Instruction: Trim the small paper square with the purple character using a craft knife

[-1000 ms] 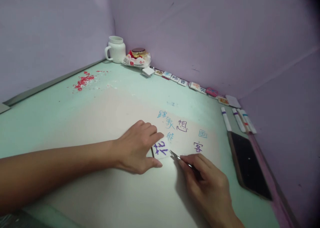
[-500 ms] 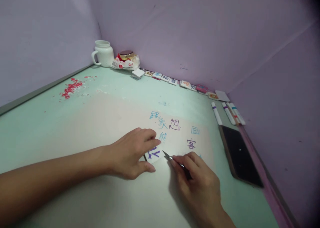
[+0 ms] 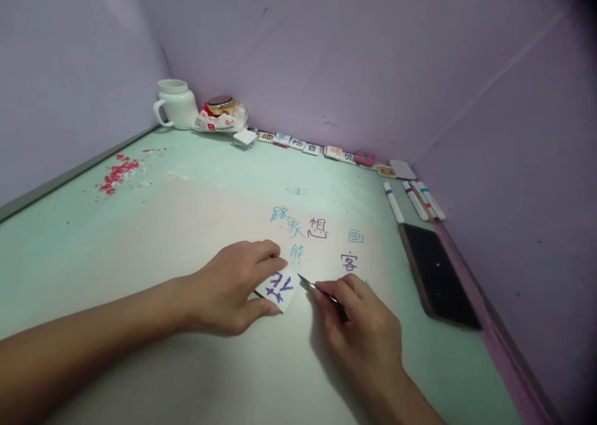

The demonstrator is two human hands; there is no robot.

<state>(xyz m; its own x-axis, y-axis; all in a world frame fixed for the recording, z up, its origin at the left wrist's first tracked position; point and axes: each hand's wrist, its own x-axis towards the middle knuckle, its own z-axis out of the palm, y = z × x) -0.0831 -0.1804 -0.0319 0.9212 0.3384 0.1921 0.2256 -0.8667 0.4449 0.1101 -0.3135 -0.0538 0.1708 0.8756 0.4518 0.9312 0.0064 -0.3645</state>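
Observation:
A small white square card (image 3: 280,290) with a purple handwritten character lies tilted, one corner pointing right. The thumb and fingers of my left hand (image 3: 245,286) grip it on two sides, covering part of its left side. A thin dark edge shows beside the thumb. My right hand (image 3: 361,325) grips a craft knife (image 3: 332,299) like a pen, its pointed blade just right of the card's right corner. Whether the tip touches anything, I cannot tell. Beneath both hands is a large pale sheet (image 3: 209,219) with several blue and purple characters written on it.
A white mug (image 3: 180,106) and a crumpled wrapper (image 3: 219,121) with a lidded jar (image 3: 220,104) stand at the back left. Several small lettered tiles (image 3: 311,149) line the wall. Markers (image 3: 394,202) and a dark phone (image 3: 438,275) lie right. Red crumbs (image 3: 120,173) are scattered left.
The card has turned between my left fingers, and more of its purple character shows. The knife stays close to its right side. The whole view has shifted slightly.

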